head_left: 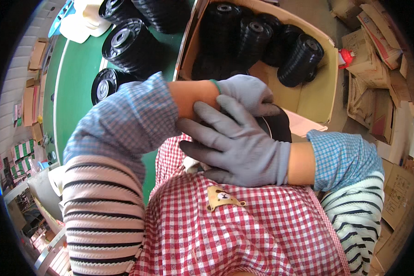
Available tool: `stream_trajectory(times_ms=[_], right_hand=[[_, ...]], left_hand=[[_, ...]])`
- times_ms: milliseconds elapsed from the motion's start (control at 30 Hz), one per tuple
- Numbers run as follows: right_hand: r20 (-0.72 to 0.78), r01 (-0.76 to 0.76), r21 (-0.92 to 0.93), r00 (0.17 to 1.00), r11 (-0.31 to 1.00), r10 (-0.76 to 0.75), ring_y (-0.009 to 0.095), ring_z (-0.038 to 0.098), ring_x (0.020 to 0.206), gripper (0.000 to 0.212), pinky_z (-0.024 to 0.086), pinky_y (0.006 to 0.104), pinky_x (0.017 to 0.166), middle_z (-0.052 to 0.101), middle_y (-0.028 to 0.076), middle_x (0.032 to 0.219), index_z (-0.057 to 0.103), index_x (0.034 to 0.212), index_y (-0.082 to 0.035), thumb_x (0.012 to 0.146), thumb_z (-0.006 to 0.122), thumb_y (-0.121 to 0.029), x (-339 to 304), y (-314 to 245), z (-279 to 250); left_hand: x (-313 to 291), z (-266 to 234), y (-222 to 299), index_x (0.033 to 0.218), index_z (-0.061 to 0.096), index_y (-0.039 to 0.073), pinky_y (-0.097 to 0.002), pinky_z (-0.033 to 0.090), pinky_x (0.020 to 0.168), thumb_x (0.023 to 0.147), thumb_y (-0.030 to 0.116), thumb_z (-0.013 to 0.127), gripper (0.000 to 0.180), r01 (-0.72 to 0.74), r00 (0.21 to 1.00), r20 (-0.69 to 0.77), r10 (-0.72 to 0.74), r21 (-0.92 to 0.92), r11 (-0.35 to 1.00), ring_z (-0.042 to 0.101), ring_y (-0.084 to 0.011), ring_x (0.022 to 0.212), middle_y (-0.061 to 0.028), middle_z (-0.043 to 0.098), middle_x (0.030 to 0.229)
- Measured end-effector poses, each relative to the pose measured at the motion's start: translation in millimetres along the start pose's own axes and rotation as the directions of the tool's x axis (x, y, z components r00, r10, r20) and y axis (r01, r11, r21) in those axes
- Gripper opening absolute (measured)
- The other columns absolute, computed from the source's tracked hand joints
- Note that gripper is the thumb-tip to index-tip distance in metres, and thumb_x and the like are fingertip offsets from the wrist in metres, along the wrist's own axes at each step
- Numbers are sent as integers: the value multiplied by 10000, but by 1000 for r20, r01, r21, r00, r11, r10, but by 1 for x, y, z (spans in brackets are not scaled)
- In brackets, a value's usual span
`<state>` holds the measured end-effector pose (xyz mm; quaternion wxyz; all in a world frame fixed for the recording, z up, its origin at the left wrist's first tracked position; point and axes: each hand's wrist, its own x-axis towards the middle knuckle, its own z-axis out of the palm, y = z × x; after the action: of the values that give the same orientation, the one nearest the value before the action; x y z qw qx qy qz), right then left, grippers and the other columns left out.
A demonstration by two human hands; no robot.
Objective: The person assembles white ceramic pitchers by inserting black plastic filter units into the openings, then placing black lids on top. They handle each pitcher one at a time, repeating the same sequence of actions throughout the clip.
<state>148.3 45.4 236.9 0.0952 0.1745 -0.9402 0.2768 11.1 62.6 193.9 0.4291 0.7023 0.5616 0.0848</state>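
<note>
My right hand (244, 147), in a grey glove, lies across my left wrist with its fingers stretched out and spread. The fingertips touch the bare skin between the left glove and the rolled-up blue checked sleeve (124, 115). Behind it is my left hand (246, 92), gloved in grey too, its visible fingers bent downward. What those fingers hold, if anything, is hidden. Just below and beside the left hand shows a rounded black thing (280, 124) with a pale edge line, mostly covered by the hands. A bit of whitish material (191, 164) shows under the right fingers.
Ahead stands an open cardboard box (308, 103) with several stacks of black ribbed discs (301, 60). More black stacks (129, 43) lie on a green table (78, 64) at left, near white pieces (80, 25). Cardboard cartons (372, 60) and a red object (346, 58) are at right.
</note>
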Motion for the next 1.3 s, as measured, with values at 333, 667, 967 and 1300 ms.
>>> stream_trajectory(times_ms=[333, 667, 967, 1300], right_hand=[[67, 127, 280, 986, 952, -151, 388, 309, 1465, 737, 224, 636, 1164, 323, 101, 1624, 566, 1404, -212, 746, 728, -500, -28, 56, -3], [-425, -173, 234, 867, 957, 260, 375, 476, 1354, 688, 350, 483, 1144, 503, 219, 1452, 491, 1445, -57, 928, 669, -474, -19, 49, -11], [301, -480, 874, 646, 67, 702, 182, 629, 1099, 639, 488, 316, 1005, 651, 91, 1237, 564, 1338, 88, 838, 783, -242, -65, 32, -9], [-278, 295, 154, 929, 943, -245, 428, 573, 1276, 750, 438, 492, 1081, 629, 226, 1330, 587, 1343, -12, 751, 857, -385, 76, -10, -86]], left_hand=[[-32, 17, -49, 1209, 683, 17, -393, 500, 979, 881, 366, 756, 484, -170, 978, -13, 207, -619, 767, 654, -298, 1105, -163, 693, 1134], [-20, -13, -29, 1124, 664, 20, -445, 559, 834, 833, 206, 714, 348, 87, 996, -18, -90, -96, 992, 681, -377, 946, -221, 683, 1024], [-192, 74, -53, 1022, 710, 25, -290, 610, 649, 1017, 344, 562, 352, 173, 831, -76, -551, -906, 386, 724, -172, 726, -100, 719, 878], [-293, 133, -19, 1467, 421, -32, -481, 425, 1128, 966, 392, 583, 676, -750, 606, -559, -566, -638, -173, 584, -333, 1270, -227, 537, 1443]])
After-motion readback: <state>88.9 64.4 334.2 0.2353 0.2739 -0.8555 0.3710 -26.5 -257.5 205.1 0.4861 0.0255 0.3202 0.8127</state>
